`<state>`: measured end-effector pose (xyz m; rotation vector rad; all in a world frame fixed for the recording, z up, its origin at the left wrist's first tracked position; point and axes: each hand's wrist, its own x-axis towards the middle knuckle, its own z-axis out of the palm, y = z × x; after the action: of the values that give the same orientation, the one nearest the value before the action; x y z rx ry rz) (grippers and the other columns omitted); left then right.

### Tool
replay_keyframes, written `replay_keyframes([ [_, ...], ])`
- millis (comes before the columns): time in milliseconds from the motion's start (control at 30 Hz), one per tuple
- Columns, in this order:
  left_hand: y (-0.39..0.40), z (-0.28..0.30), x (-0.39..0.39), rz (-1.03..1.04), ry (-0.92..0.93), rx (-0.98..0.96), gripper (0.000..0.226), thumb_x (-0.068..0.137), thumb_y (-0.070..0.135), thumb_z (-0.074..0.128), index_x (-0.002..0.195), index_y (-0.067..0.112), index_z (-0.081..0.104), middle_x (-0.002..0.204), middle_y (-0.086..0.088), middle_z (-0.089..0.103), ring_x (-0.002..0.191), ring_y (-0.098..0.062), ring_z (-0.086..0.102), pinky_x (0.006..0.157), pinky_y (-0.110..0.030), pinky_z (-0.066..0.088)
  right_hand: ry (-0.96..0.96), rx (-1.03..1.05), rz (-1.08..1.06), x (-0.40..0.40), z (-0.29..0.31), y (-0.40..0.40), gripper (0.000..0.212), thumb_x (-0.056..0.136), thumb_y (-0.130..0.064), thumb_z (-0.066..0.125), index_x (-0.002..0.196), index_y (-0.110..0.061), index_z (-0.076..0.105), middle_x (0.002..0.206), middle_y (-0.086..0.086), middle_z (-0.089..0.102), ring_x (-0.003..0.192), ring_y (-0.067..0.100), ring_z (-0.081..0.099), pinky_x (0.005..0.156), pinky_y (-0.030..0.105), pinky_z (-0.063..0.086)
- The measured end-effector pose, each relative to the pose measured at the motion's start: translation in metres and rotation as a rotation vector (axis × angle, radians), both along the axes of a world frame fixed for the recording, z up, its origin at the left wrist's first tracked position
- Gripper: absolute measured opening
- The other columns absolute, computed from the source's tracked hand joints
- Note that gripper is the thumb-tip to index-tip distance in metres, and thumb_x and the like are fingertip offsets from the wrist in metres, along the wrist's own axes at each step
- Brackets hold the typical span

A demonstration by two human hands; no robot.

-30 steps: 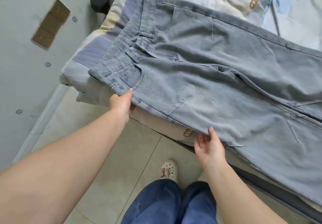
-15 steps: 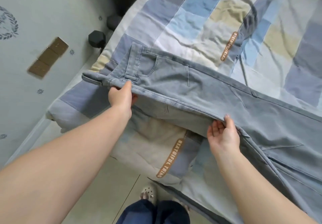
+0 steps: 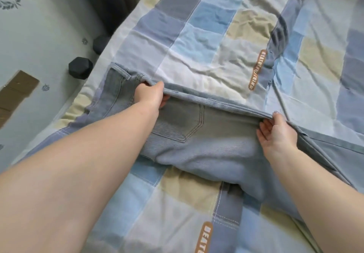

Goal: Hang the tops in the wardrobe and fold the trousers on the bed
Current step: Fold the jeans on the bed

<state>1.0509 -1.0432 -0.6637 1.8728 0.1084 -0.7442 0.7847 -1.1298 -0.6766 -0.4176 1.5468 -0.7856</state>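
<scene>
A big bed (image 3: 226,42) fills most of the room here. It has a cover of squares in light blue, dark blue, white and sandy yellow, with small orange labels (image 3: 257,69) sewn on it. The cover is a bit wrinkled. To the left of the bed is a pale wall (image 3: 45,26) with little leaf prints on it. Some brown patches (image 3: 15,91) are stuck on that wall. Two dark dumbbell ends (image 3: 80,68) sit low down, just beside the bed's edge.

A pair of light grey-blue trousers (image 3: 197,134) lies on the bed, near its left side. The waist end is at the left and the legs run off to the right. A back pocket (image 3: 177,122) shows on the part that lies flat.

Both bare arms reach out over the bed. The left hand (image 3: 149,95) is near the waist end. Its thumb is on top of a long raised edge of the trousers and its fingers are curled under it, so it holds that edge tight. The right hand (image 3: 275,132) is further along the same edge, toward the legs. Its palm faces up, and its thumb and fingertips pinch the cloth. The edge stretches straight between the two hands, lifted a little above the flat part below.
</scene>
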Motion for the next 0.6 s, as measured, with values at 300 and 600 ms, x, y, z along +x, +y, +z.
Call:
replay_keyframes([
  [300,-0.011,-0.074,0.014,-0.082,0.011,0.113,0.041,0.089,0.054,0.052,0.112,0.020,0.048,0.093,0.002,0.060,0.077,-0.013,0.065,0.063,-0.031,0.055,-0.016,0.031,0.211,0.014,-0.053,-0.019,0.037,0.097,-0.027,0.051,0.132,-0.014,0.050,0.132,-0.002,0.053,0.108,0.013,0.053,0.089,0.028,0.043],
  [600,-0.008,-0.065,-0.015,-0.415,-0.205,0.180,0.073,0.090,0.027,0.058,0.150,0.022,0.016,0.105,0.003,0.061,0.095,-0.018,0.058,0.082,-0.029,0.042,0.014,-0.012,0.319,0.005,-0.028,-0.002,0.034,0.097,-0.015,0.053,0.131,-0.018,0.053,0.112,-0.007,0.058,0.109,0.012,0.056,0.088,0.030,0.045],
])
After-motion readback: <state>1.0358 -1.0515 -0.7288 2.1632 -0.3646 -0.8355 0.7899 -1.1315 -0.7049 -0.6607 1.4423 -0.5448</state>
